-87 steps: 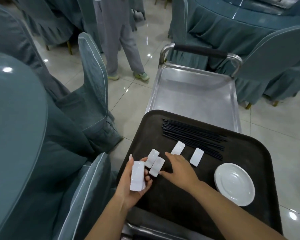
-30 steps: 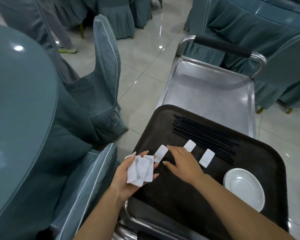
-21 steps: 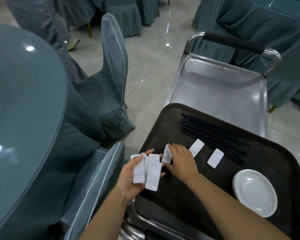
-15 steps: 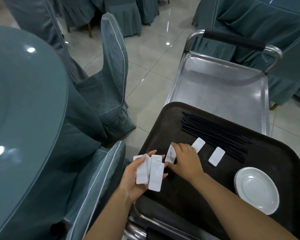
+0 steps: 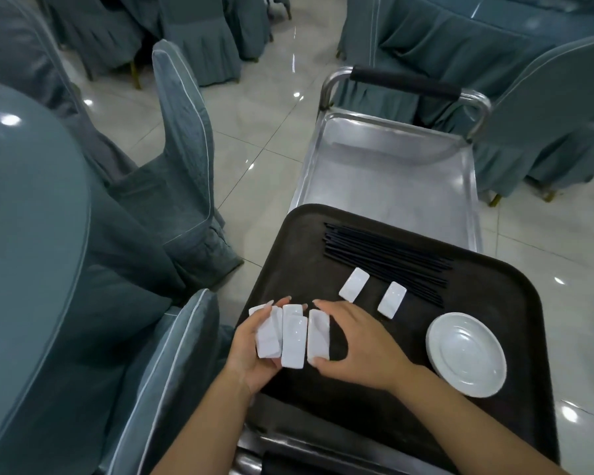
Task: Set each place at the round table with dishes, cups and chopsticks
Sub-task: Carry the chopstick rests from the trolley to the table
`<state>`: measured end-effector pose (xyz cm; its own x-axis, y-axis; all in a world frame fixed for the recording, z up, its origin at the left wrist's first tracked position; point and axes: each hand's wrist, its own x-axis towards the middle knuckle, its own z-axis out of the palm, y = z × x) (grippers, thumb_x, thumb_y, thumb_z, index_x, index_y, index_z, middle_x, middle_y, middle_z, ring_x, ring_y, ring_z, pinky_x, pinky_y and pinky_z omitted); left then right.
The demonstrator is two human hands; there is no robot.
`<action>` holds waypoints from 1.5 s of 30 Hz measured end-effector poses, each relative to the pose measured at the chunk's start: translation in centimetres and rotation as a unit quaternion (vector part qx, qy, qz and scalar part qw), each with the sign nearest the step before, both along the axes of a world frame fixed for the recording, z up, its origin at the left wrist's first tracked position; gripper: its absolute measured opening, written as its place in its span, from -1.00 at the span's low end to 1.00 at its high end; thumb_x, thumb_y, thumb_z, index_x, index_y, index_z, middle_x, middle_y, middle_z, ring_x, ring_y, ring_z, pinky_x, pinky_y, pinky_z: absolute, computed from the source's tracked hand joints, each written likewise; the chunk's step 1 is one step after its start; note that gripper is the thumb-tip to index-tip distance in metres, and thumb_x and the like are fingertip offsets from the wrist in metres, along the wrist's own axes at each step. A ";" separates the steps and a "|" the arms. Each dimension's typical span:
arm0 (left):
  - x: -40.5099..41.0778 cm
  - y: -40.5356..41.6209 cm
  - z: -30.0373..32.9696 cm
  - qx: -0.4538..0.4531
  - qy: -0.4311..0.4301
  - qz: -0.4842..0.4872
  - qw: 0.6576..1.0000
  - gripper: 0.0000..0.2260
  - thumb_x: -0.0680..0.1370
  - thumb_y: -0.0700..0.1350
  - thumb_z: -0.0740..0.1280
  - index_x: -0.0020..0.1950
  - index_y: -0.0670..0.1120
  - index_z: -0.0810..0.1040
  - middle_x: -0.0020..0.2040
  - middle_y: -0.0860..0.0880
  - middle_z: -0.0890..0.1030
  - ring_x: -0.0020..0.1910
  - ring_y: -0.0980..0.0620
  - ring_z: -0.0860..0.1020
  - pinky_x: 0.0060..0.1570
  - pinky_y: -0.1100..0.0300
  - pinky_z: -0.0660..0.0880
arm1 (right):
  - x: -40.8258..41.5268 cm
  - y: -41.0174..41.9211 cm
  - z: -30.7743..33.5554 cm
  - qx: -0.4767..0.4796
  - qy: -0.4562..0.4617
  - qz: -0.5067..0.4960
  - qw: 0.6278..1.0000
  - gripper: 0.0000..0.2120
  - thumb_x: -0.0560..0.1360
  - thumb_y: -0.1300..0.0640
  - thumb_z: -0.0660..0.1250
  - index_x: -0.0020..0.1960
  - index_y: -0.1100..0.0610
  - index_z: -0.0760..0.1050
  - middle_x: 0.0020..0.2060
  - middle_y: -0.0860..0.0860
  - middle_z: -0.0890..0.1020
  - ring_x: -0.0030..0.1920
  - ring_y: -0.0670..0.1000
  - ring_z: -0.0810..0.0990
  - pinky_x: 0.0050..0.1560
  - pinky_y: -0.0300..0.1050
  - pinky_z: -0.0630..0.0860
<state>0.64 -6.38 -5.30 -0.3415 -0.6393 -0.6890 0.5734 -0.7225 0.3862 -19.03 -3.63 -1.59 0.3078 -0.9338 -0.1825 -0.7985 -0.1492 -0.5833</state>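
My left hand holds a small stack of white chopstick rests over the left edge of the dark tray. My right hand pinches one more white rest between thumb and fingers and sets it against that stack. Two other white rests lie flat on the tray. Behind them lies a bundle of black chopsticks. A white saucer sits on the tray's right side.
The tray rests on a steel cart with a black-padded handle. The round table with a glass top is at my left, with covered chairs beside it. More covered tables and chairs stand behind.
My right hand has lifted a rest off the tray and brought it to the stack in my left hand. The stack has grown since the earliest frame. A person walking in the background has left view.
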 end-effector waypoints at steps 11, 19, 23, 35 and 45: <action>-1.3 0.2 0.0 0.010 0.027 -0.024 0.999 -0.53 0.48 0.06 0.35 0.33 -0.13 0.51 0.18 -0.21 0.57 0.13 -0.18 0.52 0.09 -0.10 0.49 | -0.1 0.8 0.3 0.009 -0.006 -0.003 1.000 -0.23 0.37 -0.29 0.36 0.48 -0.17 0.12 0.37 -0.24 0.32 0.32 -0.22 0.33 0.29 -0.27 0.35; -1.6 0.3 0.0 0.050 0.013 -0.026 0.998 -0.58 0.43 0.01 0.39 0.25 -0.11 0.51 0.02 -0.21 0.58 0.02 -0.17 0.53 -0.10 -0.06 0.55 | 0.6 0.1 0.4 -0.011 -0.009 0.005 1.000 -0.24 0.37 -0.30 0.35 0.47 -0.16 0.15 0.38 -0.25 0.33 0.33 -0.22 0.31 0.32 -0.21 0.35; -1.6 0.2 0.3 0.050 0.019 -0.023 0.998 -0.63 0.44 0.01 0.36 0.20 -0.09 0.53 -0.04 -0.20 0.60 -0.01 -0.16 0.54 -0.15 -0.05 0.55 | 0.7 0.0 0.3 -0.015 -0.008 0.010 1.000 -0.24 0.36 -0.33 0.34 0.47 -0.17 0.15 0.39 -0.26 0.31 0.34 -0.23 0.30 0.33 -0.21 0.35; -1.0 -0.4 1.5 0.034 0.147 -0.024 0.988 -0.47 0.43 0.00 0.33 0.39 -0.10 0.44 0.32 -0.24 0.51 0.11 -0.23 0.56 0.14 -0.22 0.49 | -2.8 -2.3 -1.8 -0.043 0.064 -0.148 0.986 -0.45 0.53 -0.16 0.28 0.46 -0.01 0.28 0.36 -0.06 0.43 0.36 -0.06 0.37 0.29 -0.19 0.33; 0.0 0.0 2.3 0.019 0.133 -0.035 0.990 -0.44 0.40 -0.05 0.40 0.39 -0.10 0.44 0.32 -0.24 0.50 0.12 -0.23 0.56 0.10 -0.22 0.51 | -4.4 -6.4 -6.7 0.044 0.199 -0.152 0.967 -0.21 0.49 -0.24 0.28 0.55 0.07 0.05 0.53 0.05 0.16 0.53 0.08 0.10 0.50 0.03 0.14</action>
<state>0.62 -6.37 -2.99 -0.5570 -0.5824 -0.5921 0.5986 -0.7757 0.1998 -23.47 -9.99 -8.24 -0.0905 -0.9452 -0.3137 -0.9615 0.1650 -0.2197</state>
